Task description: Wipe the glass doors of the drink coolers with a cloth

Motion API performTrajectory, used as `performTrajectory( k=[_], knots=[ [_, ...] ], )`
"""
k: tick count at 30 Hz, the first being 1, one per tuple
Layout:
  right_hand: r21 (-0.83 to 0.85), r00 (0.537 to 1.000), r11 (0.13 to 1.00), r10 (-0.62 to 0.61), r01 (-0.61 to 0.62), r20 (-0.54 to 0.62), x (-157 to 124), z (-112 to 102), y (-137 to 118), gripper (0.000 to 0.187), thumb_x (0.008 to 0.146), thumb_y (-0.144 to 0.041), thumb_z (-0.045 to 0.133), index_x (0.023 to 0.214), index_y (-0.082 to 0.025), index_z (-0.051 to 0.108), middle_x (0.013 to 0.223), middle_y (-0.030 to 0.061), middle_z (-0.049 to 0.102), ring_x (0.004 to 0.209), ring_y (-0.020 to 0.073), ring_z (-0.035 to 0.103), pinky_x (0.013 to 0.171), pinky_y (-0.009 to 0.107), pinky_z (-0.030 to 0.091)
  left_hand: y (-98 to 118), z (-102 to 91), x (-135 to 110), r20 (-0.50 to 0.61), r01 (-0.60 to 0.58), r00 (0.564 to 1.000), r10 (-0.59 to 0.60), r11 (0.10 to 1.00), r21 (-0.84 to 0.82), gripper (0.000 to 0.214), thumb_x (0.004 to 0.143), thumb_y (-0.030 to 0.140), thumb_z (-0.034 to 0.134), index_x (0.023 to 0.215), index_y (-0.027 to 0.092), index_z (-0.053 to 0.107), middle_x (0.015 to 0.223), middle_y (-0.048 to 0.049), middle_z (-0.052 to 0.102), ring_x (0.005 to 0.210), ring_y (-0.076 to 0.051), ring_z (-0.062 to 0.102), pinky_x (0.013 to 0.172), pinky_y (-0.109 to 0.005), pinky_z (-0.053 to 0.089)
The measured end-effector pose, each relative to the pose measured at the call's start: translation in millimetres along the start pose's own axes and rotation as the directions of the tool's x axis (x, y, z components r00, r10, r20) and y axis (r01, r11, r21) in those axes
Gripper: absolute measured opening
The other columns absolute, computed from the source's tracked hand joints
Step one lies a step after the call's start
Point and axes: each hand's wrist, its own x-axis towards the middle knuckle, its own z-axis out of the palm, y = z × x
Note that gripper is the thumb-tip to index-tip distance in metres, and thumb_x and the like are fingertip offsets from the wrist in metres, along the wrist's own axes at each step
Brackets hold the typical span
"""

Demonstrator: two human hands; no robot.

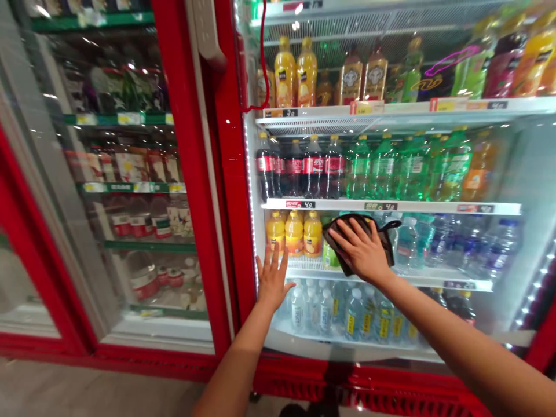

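Note:
My right hand (358,246) holds a dark brown-grey cleaning cloth (384,242) flat against the glass door of a red-framed drinks fridge, fingers spread over it. The cloth has a black edge and a small loop sticking out at its right corner. Lower and to the left, my left hand (273,278) is open, its fingers apart, and appears to rest on the glass near the red door frame (230,174). Orange juice bottles (294,231) show behind the glass between the two hands. Part of the shelf behind the cloth is hidden.
Shelves hold cola bottles (313,168), green soda bottles (384,168) and water bottles (355,313). A red cord (266,63) hangs at the upper left of the door. Another glass-fronted cabinet (143,246) with packaged goods stands to the left. A red vented base (391,389) runs below.

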Motion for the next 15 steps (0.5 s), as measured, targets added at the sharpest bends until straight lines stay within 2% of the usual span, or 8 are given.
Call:
performTrajectory(
  k=[2,3,4,6,8,10,12,15],
  knots=[
    [0.018,0.995,0.996,0.085,-0.085,-0.057,30.4,6.0,-26.8,0.062,0.097,-0.04,0.054,0.155,-0.033,0.034,0.162,0.0058,0.033,0.151,0.0324,0.023,0.121,0.065,0.002,-7.8,2.9,-4.5,-0.005,0.039,0.999,-0.039,0.999,0.015,0.121,0.069,0.052,0.083,0.16,0.023,0.008,0.166,-0.0155,0.008,0.152,-0.037,-0.007,0.12,-0.067,0.013],
    [0.035,0.996,0.997,0.072,-0.07,-0.06,38.5,11.5,-42.3,0.063,0.097,-0.04,0.054,0.156,-0.032,0.033,0.162,0.0066,0.032,0.151,0.0333,0.022,0.121,0.065,0.002,-10.3,4.1,-5.3,-0.006,0.039,0.999,-0.038,0.999,0.013,0.121,0.068,0.051,0.084,0.16,0.024,0.01,0.166,-0.0153,0.009,0.152,-0.037,-0.006,0.121,-0.066,0.015],
    [0.054,0.999,0.998,0.018,-0.016,-0.048,41.0,17.8,-56.7,0.063,0.097,-0.038,0.053,0.156,-0.031,0.033,0.162,0.0066,0.032,0.151,0.0331,0.023,0.121,0.065,0.001,-12.0,5.3,-5.7,-0.007,0.029,1.0,-0.029,1.0,0.004,0.121,0.068,0.051,0.084,0.16,0.024,0.01,0.166,-0.015,0.01,0.152,-0.037,-0.005,0.121,-0.065,0.016],
    [0.101,0.984,0.979,-0.176,0.174,0.003,31.8,29.8,-76.3,0.062,0.097,-0.033,0.051,0.156,-0.032,0.032,0.162,0.0049,0.034,0.15,0.0302,0.026,0.122,0.063,0.002,-14.6,7.3,-6.3,-0.019,0.012,1.0,-0.012,1.0,-0.024,0.123,0.068,0.049,0.085,0.16,0.025,0.007,0.166,-0.0156,0.011,0.153,-0.036,-0.003,0.121,-0.064,0.019],
    [0.152,0.923,0.916,-0.382,0.372,0.042,15.3,35.8,-78.7,0.061,0.097,-0.03,0.05,0.156,-0.032,0.032,0.16,0.0024,0.037,0.149,0.0257,0.031,0.124,0.058,0.006,-18.5,9.2,-9.0,-0.034,0.009,0.999,-0.011,0.999,-0.052,0.127,0.07,0.047,0.084,0.159,0.022,-0.002,0.166,-0.0182,0.012,0.153,-0.033,0.001,0.121,-0.06,0.023],
    [0.176,0.877,0.869,-0.478,0.462,0.058,6.9,33.3,-68.2,0.06,0.098,-0.03,0.049,0.155,-0.033,0.032,0.158,0.0001,0.041,0.147,0.0225,0.033,0.125,0.054,0.007,-25.3,10.7,-14.8,-0.047,0.041,0.998,-0.044,0.998,-0.054,0.13,0.072,0.045,0.082,0.157,0.017,-0.011,0.164,-0.0215,0.013,0.153,-0.031,0.005,0.122,-0.056,0.024],
    [0.153,0.909,0.904,-0.412,0.4,0.056,14.9,25.5,-57.1,0.058,0.1,-0.033,0.049,0.155,-0.035,0.032,0.158,-0.001,0.041,0.148,0.0222,0.033,0.125,0.054,0.004,-33.8,11.8,-22.6,-0.056,0.105,0.993,-0.106,0.994,-0.018,0.131,0.073,0.046,0.082,0.156,0.013,-0.014,0.164,-0.0238,0.012,0.153,-0.031,0.006,0.123,-0.055,0.022],
    [0.093,0.989,0.985,-0.146,0.146,-0.015,45.9,18.9,-63.4,0.058,0.099,-0.038,0.051,0.155,-0.034,0.034,0.161,0.0013,0.036,0.15,0.0268,0.027,0.124,0.058,0.0,-44.3,12.7,-34.1,-0.072,0.19,0.98,-0.186,0.981,0.047,0.132,0.072,0.047,0.082,0.157,0.009,-0.012,0.164,-0.0248,0.011,0.153,-0.033,0.003,0.124,-0.056,0.017]
  ],
)
